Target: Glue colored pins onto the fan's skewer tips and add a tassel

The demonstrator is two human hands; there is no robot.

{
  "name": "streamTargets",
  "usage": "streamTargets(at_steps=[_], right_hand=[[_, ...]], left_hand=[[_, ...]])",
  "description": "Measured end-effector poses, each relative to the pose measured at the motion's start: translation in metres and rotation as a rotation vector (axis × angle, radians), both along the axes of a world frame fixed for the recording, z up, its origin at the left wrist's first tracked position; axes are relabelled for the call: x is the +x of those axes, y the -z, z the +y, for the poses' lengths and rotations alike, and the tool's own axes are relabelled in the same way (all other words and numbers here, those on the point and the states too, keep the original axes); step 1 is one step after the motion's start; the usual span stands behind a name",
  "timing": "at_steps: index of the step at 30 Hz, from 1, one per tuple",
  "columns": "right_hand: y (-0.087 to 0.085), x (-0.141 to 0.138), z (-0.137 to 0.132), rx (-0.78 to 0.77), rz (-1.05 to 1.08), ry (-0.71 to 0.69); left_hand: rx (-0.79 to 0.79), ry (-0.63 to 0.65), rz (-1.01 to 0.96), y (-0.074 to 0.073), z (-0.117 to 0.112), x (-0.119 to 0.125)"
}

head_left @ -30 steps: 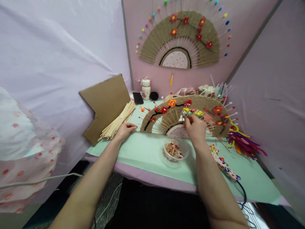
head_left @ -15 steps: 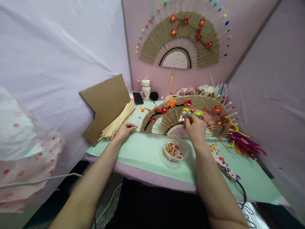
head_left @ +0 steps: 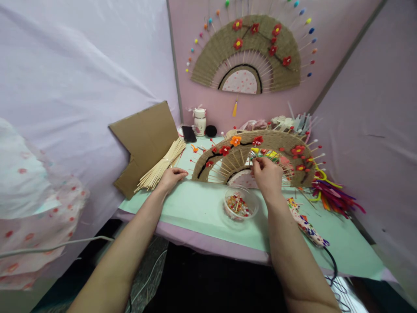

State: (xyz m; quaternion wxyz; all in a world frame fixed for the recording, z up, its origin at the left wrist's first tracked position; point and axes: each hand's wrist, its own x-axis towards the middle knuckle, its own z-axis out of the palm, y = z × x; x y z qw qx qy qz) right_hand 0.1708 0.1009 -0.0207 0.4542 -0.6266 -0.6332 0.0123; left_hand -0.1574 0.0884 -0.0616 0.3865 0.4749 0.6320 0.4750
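Note:
My left hand [head_left: 173,179] lies low over the table beside a bundle of thin wooden sticks [head_left: 162,167], its thumb and forefinger drawn together; anything between them is too small to make out. My right hand [head_left: 267,172] is raised in front of the middle of a woven fan [head_left: 208,161]. Its fingers are pinched near the fan's inner sticks, and what they hold is hidden. Red and orange flowers and a dark branch decorate the fan, with bead-tipped sticks round its edge. Between my hands stands a clear round bowl [head_left: 230,216] containing red, clear and golden beads.
A finished-looking fan [head_left: 205,65] hangs on the pink wall. Behind the sticks leans bent cardboard [head_left: 146,130]. A phone [head_left: 189,134], a white bottle [head_left: 200,124] and a black round object [head_left: 211,131] are at the back. At right lie a patterned corded tool [head_left: 308,226] and colourful pipe cleaners [head_left: 335,195].

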Motion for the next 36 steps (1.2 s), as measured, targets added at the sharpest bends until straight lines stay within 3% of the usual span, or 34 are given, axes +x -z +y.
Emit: streamTargets(at_steps=[36], right_hand=[[0.0, -0.0009, -0.0004, -0.031, 0.008, 0.003]], left_hand=[[0.006, -0.003, 0.001, -0.0015, -0.0004, 0.0005]])
